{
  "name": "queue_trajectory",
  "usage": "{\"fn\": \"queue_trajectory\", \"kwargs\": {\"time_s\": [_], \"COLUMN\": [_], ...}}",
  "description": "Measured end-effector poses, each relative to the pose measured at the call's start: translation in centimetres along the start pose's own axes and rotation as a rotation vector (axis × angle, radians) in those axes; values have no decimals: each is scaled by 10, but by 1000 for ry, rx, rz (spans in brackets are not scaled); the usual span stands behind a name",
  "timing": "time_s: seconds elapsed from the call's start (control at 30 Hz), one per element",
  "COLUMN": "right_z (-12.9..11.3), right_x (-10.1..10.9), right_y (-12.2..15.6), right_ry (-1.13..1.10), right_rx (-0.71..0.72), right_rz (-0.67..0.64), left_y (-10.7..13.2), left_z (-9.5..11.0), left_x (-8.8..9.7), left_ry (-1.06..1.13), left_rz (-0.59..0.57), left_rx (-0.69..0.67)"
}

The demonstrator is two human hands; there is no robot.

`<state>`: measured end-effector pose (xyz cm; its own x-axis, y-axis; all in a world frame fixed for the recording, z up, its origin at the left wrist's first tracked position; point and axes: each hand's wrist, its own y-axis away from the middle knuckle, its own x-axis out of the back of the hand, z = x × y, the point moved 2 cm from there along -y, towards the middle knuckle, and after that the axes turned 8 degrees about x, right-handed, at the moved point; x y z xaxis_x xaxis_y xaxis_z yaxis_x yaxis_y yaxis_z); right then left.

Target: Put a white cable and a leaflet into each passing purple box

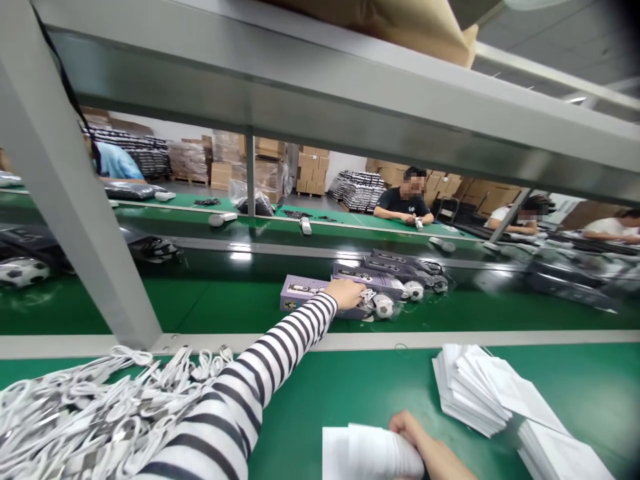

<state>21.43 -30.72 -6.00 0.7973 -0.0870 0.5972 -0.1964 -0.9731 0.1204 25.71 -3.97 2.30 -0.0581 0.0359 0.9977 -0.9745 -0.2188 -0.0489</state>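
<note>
My left hand (345, 294), in a black-and-white striped sleeve, reaches over the beam onto the green conveyor. Its fingers are closed at what looks like a bundled white cable (369, 297), over the end of a purple box (295, 291). A small football-patterned ball (384, 306) in clear plastic lies beside that end. Near the bottom edge, my right hand (406, 427) is closed on the side of a white paper stack (370, 450); motion blurs the sheets. White bundled cables (125, 407) are heaped at the left of the bench.
More white paper stacks (473, 390) lie at the right. Behind my left hand are more purple boxes (387, 263). A grey post (83, 173) and an overhead beam (320, 110) frame the reach. A co-worker (400, 203) sits across the line, with others farther right.
</note>
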Motion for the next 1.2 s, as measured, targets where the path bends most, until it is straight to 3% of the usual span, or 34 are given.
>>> {"fn": "queue_trajectory", "kwargs": {"time_s": [0.1, 0.17, 0.33, 0.53, 0.7, 0.77, 0.87, 1.07, 1.2], "right_z": [-11, -19, -30, -16, 18, 31, 45, 66, 81], "right_x": [10, 23, 67, 140, 211, 232, 246, 255, 264], "right_y": [-5, -7, -6, -35, -61, -66, -72, -79, -85], "right_ry": [-167, -250, -185, -72, 32, 68, 81, 244, 283], "right_rx": [50, 91, 94, 124, 78, 45, 13, -53, -162], "right_rz": [3, 8, 97, 406, 713, 818, 864, 807, 700], "left_y": [-4, -7, -13, -15, -8, -8, -16, -33, -38], "left_z": [3, 5, 8, 21, 27, 32, 42, 65, 66], "left_x": [-1, -3, -7, -8, -8, -11, -13, -4, 2], "left_ry": [20, 88, 186, 90, -5, -53, -114, -160, -9], "left_rz": [46, 1, -88, -59, 192, 210, 178, 12, 88], "left_rx": [30, 18, -2, -56, -115, -151, -157, -190, -151]}}
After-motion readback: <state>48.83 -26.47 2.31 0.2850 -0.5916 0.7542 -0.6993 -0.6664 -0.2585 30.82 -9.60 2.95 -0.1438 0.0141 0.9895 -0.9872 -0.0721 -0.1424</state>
